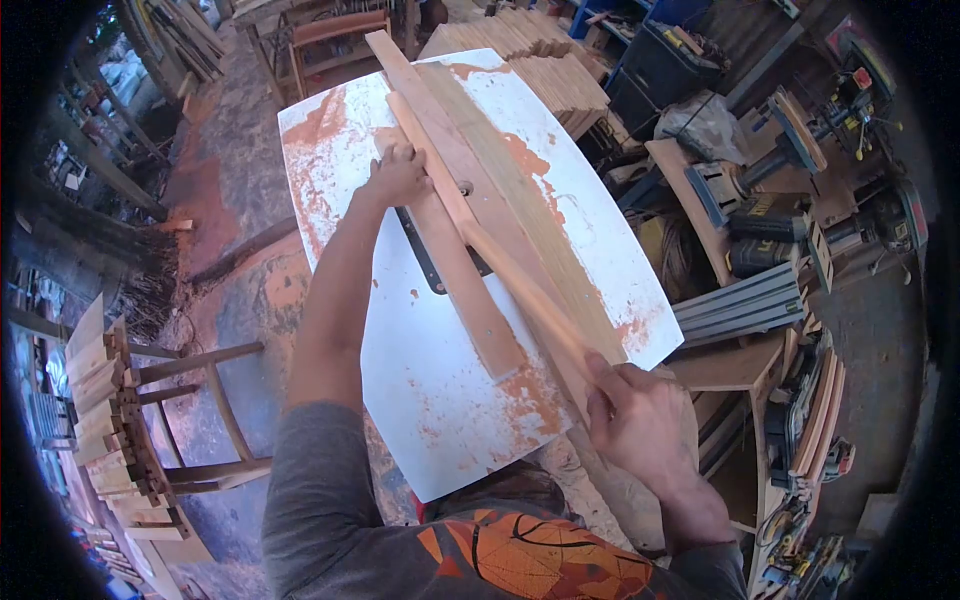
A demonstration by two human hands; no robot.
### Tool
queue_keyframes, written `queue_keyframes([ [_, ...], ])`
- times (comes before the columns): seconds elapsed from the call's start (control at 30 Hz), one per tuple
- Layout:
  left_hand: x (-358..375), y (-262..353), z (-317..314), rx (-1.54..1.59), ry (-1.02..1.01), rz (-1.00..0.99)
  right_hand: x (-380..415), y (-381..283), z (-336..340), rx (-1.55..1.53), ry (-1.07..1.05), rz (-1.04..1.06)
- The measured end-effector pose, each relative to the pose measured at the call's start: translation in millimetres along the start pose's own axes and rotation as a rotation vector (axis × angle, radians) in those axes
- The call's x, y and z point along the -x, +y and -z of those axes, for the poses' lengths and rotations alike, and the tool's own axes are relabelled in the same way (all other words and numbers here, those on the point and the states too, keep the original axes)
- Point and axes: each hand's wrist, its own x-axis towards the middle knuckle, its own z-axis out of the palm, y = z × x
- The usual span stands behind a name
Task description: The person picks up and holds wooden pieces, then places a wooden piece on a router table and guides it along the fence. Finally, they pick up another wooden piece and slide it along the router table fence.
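Note:
A white table [400, 400] dusted with reddish sawdust lies in front of me. Along its middle run a long wide board [480, 165] and, left of it, a shorter flat board [465, 290] over a dark slotted plate [420, 255]. A narrow wooden strip [530, 295] lies at a slant between them. My left hand [400, 175] rests on the shorter board, fingers spread toward the strip. My right hand [640, 415] is closed round the near end of the strip at the table's near right edge.
Stacked wooden pieces [550, 80] stand beyond the table. A shelf with power tools [770, 220] is on the right. Piled wood pieces [115, 430] and a wooden frame [225, 410] stand at the left. A black bin [665, 65] is at the back right.

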Motion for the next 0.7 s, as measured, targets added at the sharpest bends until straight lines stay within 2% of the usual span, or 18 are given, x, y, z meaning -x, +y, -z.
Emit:
queue_keyframes([
  [0.43, -26, -18, 4, 0.007, 0.000, 0.027, -28, -5, -3, 0.008, -0.008, -0.013],
  [0.53, -41, -31, -4, -0.059, -0.016, -0.055, -34, -5, -3, 0.008, -0.005, -0.008],
  [0.6, -34, -26, 8, 0.053, 0.008, 0.037, -39, -5, -5, -0.007, -0.014, -0.017],
  [0.7, -42, -28, 10, 0.034, -0.041, 0.063, -43, -5, -7, 0.015, -0.013, -0.018],
])
